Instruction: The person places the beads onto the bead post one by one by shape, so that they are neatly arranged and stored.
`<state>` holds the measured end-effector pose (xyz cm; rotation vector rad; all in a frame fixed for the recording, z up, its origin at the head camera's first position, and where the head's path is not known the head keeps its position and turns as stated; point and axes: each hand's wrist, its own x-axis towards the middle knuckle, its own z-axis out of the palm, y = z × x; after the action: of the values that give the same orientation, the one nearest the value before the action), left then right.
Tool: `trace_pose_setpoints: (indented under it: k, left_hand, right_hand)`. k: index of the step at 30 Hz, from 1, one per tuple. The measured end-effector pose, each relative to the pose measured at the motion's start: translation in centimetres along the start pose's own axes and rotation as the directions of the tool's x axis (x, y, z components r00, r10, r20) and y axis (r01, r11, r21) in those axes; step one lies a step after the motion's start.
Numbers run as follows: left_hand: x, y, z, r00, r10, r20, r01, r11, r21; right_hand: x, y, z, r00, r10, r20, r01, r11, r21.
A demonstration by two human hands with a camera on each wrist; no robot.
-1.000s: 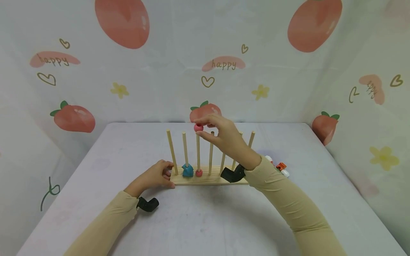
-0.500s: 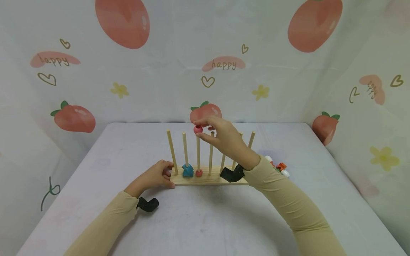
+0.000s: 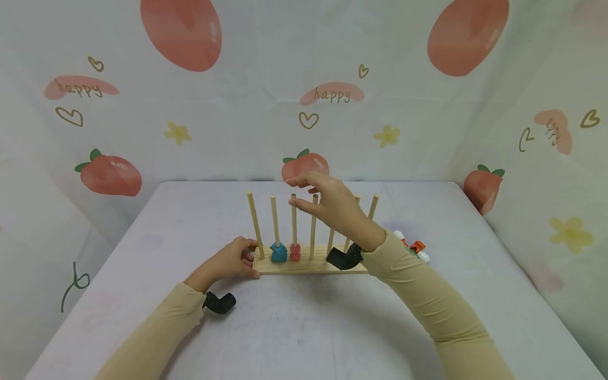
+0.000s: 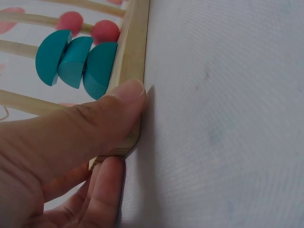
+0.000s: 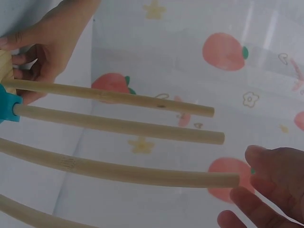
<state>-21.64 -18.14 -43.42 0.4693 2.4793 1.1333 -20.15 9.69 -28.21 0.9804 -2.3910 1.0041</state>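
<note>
A wooden peg board (image 3: pixel 309 267) with a row of upright pegs stands on the table. My left hand (image 3: pixel 231 259) grips its left end, thumb along the front edge and fingers behind, as the left wrist view shows. Teal half-round beads (image 4: pixel 75 61) are stacked on the second peg from the left. Two round pink beads (image 3: pixel 295 252) sit at the bottom of the third peg (image 5: pixel 190 179). By that peg's top, my right hand (image 3: pixel 334 203) has thumb and fingers spread apart, with nothing between them. Its forearm hides parts of the pegs to the right.
Small white and orange-red pieces (image 3: pixel 417 246) lie on the table beyond the board's right end, partly behind the right sleeve (image 3: pixel 408 274). The white table (image 3: pixel 294 327) ends at a patterned cloth backdrop (image 3: pixel 247 126).
The pink bead held above the third peg has been let go and has dropped onto the pink bead at its base. The right hand stays by the peg's top; the left has not moved.
</note>
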Motion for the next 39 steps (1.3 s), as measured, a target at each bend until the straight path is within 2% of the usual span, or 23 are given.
trace_pose_setpoints:
  k: [9,14,21,25,30,34,39]
  left_hand:
    - [-0.2,0.2,-0.1,1.000,-0.001,0.002,0.001,1.000,0.005]
    - [-0.1,0.2,0.0,1.000,0.001,-0.001,-0.001,1.000,0.004]
    - [0.0,0.0,0.0,1.000,0.008,0.002,-0.008,1.000,0.001]
    - [0.0,0.1,0.0,1.000,0.013,0.001,-0.013,1.000,-0.001]
    - [0.0,0.1,0.0,1.000,0.017,-0.006,-0.017,1.000,0.007]
    - [0.1,-0.1,0.0,1.000,0.019,-0.008,-0.019,1.000,0.017]
    - [0.0,-0.2,-0.1,1.000,0.026,-0.005,-0.026,1.000,0.005]
  right_hand:
    - [0.0,0.1,0.0,1.000,-0.003,0.000,0.003,1.000,0.001]
    - [-0.1,0.2,0.0,1.000,-0.019,-0.018,0.020,0.999,0.042]
    - [-0.5,0.5,0.0,0.989,-0.105,-0.109,0.124,0.974,0.190]
    - [-0.9,0.6,-0.2,0.971,-0.163,-0.177,0.199,0.957,0.212]
    - [-1.6,0.4,-0.6,0.951,-0.192,-0.244,0.249,0.940,0.233]
    - [-2.5,0.5,-1.1,0.941,-0.197,-0.273,0.266,0.934,0.240]
    - [-3.8,0.7,-1.8,0.942,-0.169,-0.290,0.244,0.938,0.246]
